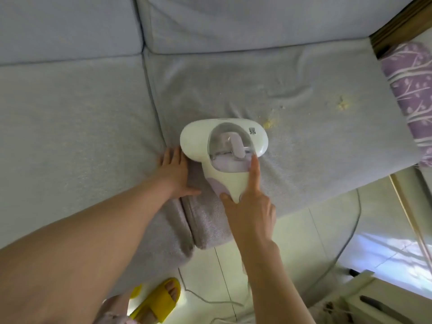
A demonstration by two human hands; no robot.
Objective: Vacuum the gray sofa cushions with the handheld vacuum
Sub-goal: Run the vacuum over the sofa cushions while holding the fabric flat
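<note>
Our left fingers (171,159) lie straight and close together, flat on the gray cover at the seam between the two seat cushions. The left hand (175,177) presses the fabric down there. We cannot tell whether the fingertips touch the machine or stop just beside it.

Right of those fingers sits the handheld vacuum (224,139). Its wide white head is flat on the right seat cushion (327,155) and its clear dust cup faces up. Our right hand (250,213) grips the narrow handle, thumb on one side and curled fingers on the other. The index finger (256,171) is stretched forward along the cup's right edge.

Beyond that fingertip and to its right, yellowish crumbs (268,123) lie just off the head's corner. A second patch (342,105) lies farther right on wrinkled fabric, near a purple patterned pillow (411,94).

We judge that we are partway through the pass over the right cushion, with its left part covered and the crumbs not yet reached. The next move calls for steering the head rightward over the crumbs. The left hand should pin the loose cover so that it does not bunch under the suction.
</note>
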